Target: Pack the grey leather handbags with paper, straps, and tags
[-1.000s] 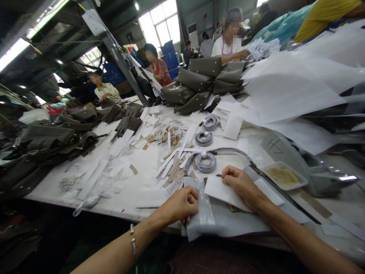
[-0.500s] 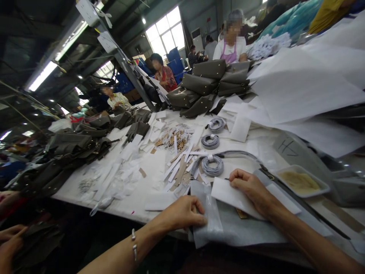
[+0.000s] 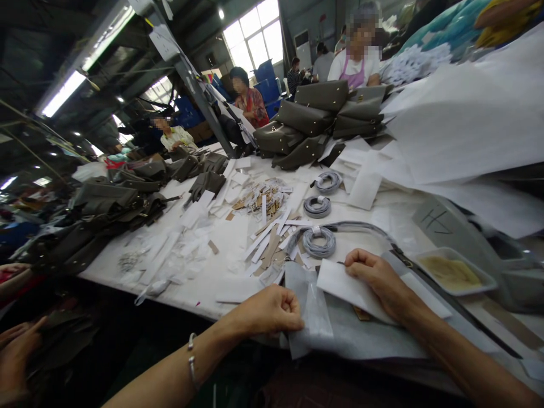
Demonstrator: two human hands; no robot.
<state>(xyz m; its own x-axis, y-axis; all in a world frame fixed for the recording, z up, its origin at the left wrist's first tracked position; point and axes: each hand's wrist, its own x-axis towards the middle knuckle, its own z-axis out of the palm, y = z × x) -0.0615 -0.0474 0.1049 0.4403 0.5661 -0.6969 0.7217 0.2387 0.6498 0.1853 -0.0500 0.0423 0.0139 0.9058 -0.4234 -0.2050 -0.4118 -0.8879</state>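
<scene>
My right hand (image 3: 376,277) is closed on a white foam sheet (image 3: 340,289), thumb and fingers gripping its upper edge. Under it lies a grey bag-like piece (image 3: 382,343) wrapped in translucent sheeting (image 3: 317,320), at the table's front edge. A bit of gold-coloured metal (image 3: 362,313) shows below the foam. My left hand (image 3: 276,309) is curled into a fist against the left edge of the sheeting; what its fingers pinch is hidden. A dark strap (image 3: 463,300) runs right of the piece, and a coiled grey wrapped strap (image 3: 318,242) lies behind it.
Two more coils (image 3: 317,207) lie farther back. Paper strips (image 3: 272,243) and tags (image 3: 263,198) are scattered left of them. A plastic tub (image 3: 454,272) stands right, beside a grey bin (image 3: 459,226). Dark bags (image 3: 301,122) are piled behind. A co-worker's hands (image 3: 19,345) show at left.
My left hand has curled tighter and turned slightly at the sheeting's edge. My right hand keeps its hold on the foam sheet. The view has shifted a little.
</scene>
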